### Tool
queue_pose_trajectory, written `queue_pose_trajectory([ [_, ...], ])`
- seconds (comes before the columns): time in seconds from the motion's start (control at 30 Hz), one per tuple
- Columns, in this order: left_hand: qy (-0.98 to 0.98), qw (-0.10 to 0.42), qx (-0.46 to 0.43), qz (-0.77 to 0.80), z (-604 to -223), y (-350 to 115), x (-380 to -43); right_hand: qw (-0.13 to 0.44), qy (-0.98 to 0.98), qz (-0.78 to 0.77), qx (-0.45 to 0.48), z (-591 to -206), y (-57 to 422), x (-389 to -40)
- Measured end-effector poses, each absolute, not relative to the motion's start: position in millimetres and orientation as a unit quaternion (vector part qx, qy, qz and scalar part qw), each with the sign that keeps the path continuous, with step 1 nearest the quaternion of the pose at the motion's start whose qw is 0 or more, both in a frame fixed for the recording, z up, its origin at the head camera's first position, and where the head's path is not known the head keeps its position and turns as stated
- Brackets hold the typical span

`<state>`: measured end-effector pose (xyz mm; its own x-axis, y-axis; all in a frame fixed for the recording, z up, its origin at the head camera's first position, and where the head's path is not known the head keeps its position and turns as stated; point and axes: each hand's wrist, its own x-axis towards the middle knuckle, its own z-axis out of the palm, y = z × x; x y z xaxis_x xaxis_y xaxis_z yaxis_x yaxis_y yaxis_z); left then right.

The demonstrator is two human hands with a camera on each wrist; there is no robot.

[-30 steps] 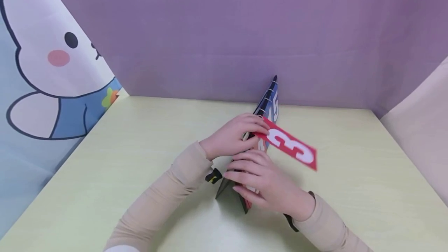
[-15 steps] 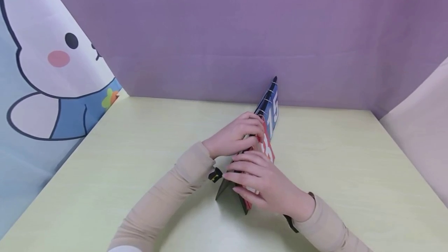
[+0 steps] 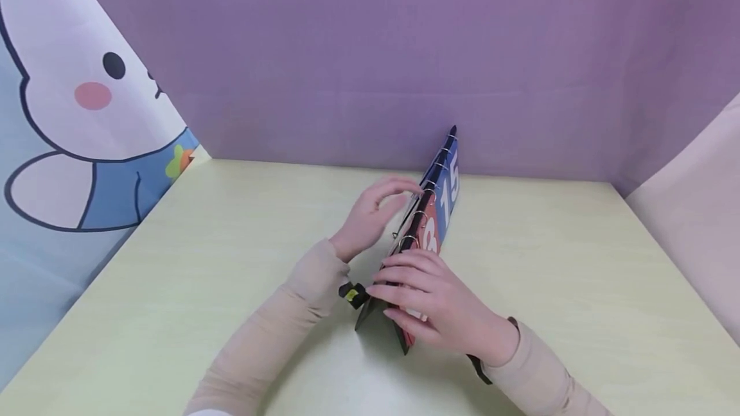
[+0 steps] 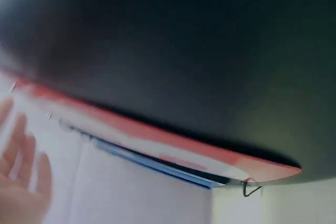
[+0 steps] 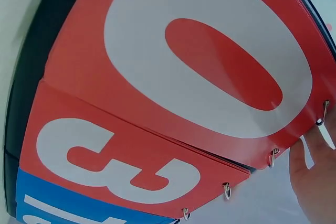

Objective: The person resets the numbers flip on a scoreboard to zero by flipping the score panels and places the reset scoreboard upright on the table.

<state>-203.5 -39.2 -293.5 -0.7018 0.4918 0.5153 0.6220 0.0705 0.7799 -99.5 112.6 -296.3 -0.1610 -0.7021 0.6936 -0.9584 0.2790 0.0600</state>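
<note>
The flip scoreboard [image 3: 412, 228] stood tented on the tabletop [image 3: 566, 300] betw. the hands, just R of the L hand [image 3: 370, 214], its near end under the R hand [image 3: 448, 307] & its far end well beyond both; the L hand had its fingers loosely bent, thumb apart, pinching nothing, tips right by the board's top edge approx. midway along; couldn't tell if they touched; the R hand was clamped over the near end, fingers hooked across the top, thumb hidden; the red 0 card [image 5: 220, 61] hung closest to the R hand, w/ the red 3 card [image 5: 126, 156] just past it & the blue cards [image 3: 448, 191] farther out, reading 15; metal rings [image 5: 227, 191] held the cards along the top.

Handling, as judged: prob. light overall, cards thin & bendy, surface slick, so a card might slip or crease if squeezed hard; the frame looked stiffer but could skid or splay if shoved; best hold for a card was prob. its loose bottom corner, away from the rings; for the frame, the top near either end, approx. where the R hand had it.
</note>
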Motion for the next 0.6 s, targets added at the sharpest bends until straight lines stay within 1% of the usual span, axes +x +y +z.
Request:
queue_pose_trajectory([
  [0.07,-0.721,0.033,-0.317,-0.615,-298.1,-45.3,-206.6,0.316,-0.734,0.203,0.566,-296.2,111.6,-99.5],
  [0.1,-0.715,0.011,-0.292,-0.635,-301.5,-48.3,-209.5,0.314,-0.735,0.204,0.566,-296.2,111.3,-99.3],
  [0.17,-0.704,-0.056,-0.253,-0.661,-309.7,-52.6,-214.9,0.311,-0.736,0.205,0.565,-296.6,111.9,-99.2],
  [0.3,-0.691,-0.208,-0.201,-0.662,-331.7,-58.3,-220.6,0.312,-0.736,0.206,0.565,-297.2,113.0,-99.8],
  [0.37,-0.686,-0.266,-0.188,-0.651,-342.1,-60.4,-220.5,0.315,-0.734,0.206,0.565,-297.4,113.1,-100.5],
  [0.47,-0.663,-0.314,-0.172,-0.658,-353.1,-62.7,-220.1,0.319,-0.731,0.208,0.567,-298.1,112.9,-101.1],
  [0.6,-0.630,-0.341,-0.130,-0.685,-359.8,-65.1,-222.7,0.325,-0.725,0.211,0.569,-298.8,112.8,-102.0],
])
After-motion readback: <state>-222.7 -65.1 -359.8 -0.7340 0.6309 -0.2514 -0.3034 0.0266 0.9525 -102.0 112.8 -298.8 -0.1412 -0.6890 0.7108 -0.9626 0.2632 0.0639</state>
